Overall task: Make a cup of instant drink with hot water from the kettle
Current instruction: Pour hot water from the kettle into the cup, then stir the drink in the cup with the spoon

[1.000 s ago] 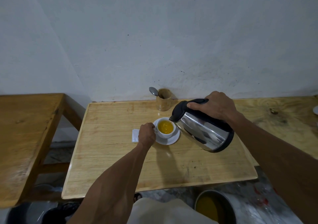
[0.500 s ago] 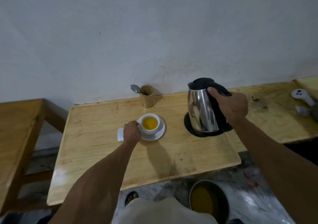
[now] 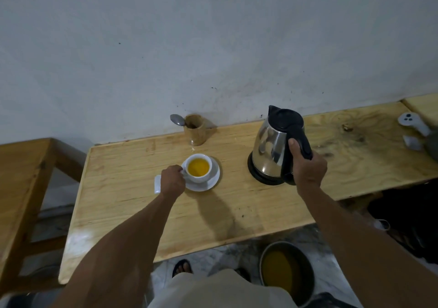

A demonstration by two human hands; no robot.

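A white cup (image 3: 198, 168) holding yellow liquid stands on a white saucer (image 3: 208, 184) near the middle of the wooden table (image 3: 123, 208). My left hand (image 3: 172, 181) is closed on the cup's handle at its left side. To the right, the steel kettle (image 3: 272, 149) with a black lid stands upright on its black base (image 3: 260, 177). My right hand (image 3: 308, 165) grips the kettle's black handle. A white sachet (image 3: 157, 184) lies flat just left of my left hand.
A wooden holder (image 3: 195, 130) with a spoon (image 3: 177, 119) stands at the wall behind the cup. A white controller (image 3: 413, 123) and a small packet (image 3: 412, 142) lie at far right. A second wooden table (image 3: 21, 177) is at left. A bucket (image 3: 288, 272) of yellowish liquid sits on the floor.
The kettle went from tilted over the cup to upright on its base at the right. My right hand still holds its handle. My left hand stayed on the cup.
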